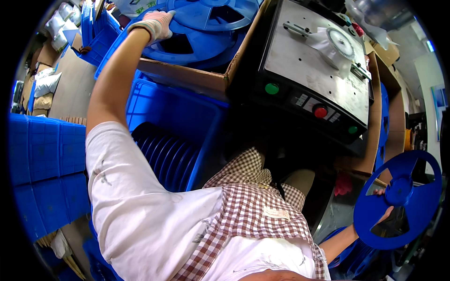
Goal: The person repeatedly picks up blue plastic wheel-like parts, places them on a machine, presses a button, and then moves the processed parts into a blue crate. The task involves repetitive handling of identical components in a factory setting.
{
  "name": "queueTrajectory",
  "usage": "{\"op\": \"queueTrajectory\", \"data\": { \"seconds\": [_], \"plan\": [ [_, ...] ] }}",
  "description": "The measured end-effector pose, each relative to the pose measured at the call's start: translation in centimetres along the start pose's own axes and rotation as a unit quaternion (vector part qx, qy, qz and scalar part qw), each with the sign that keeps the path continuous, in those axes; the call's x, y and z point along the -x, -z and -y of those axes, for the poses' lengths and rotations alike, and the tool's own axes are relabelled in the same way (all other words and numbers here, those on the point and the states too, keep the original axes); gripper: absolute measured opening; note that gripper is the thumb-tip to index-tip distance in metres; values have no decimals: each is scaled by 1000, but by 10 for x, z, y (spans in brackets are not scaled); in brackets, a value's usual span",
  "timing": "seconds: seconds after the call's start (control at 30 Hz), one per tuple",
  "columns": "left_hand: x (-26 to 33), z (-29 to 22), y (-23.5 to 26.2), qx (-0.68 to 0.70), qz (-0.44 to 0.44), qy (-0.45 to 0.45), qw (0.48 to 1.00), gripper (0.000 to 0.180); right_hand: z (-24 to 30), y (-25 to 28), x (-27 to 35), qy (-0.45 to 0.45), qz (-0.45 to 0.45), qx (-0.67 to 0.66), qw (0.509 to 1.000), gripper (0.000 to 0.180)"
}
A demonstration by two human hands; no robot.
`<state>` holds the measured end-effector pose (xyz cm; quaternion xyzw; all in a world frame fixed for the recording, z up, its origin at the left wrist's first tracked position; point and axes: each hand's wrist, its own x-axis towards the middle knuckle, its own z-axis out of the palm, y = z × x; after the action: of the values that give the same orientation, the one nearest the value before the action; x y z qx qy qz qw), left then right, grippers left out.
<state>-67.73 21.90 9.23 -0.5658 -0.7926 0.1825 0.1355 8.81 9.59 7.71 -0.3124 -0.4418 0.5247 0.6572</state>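
Note:
My left hand (159, 27), in a pale striped glove, reaches far forward to a cardboard box. Its fingers are closed at the left rim of a blue plastic reel (187, 44), one of several stacked there; part of its grip is hidden. Out to the right, my right hand (385, 213) holds another blue reel (402, 191) by the hub from behind. Its fingers show through the reel's openings. This reel stands tilted up, with its flat face toward me.
Ahead to the right sits a metal-topped machine (300, 51) with coloured buttons and a white wheel. A blue crate (161, 100) before me holds several dark blue reels. Stacked blue crates (47, 173) stand at left. Another cardboard box (370, 154) is beyond the machine.

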Motion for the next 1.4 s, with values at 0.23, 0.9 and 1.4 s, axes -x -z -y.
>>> {"op": "queueTrajectory", "data": {
  "seconds": [0.23,0.9,1.4],
  "plan": [
    [144,39,97,-5,-32,-24,999,63,-6,-43,16,-14,100,-100,990,50],
    [298,-303,81,978,51,-184,79,54,-85,-204,52,35,211,219,952,62],
    [310,-335,100,944,-23,-271,188,69,-90,-180,49,59,135,237,960,67]
  ]
}}
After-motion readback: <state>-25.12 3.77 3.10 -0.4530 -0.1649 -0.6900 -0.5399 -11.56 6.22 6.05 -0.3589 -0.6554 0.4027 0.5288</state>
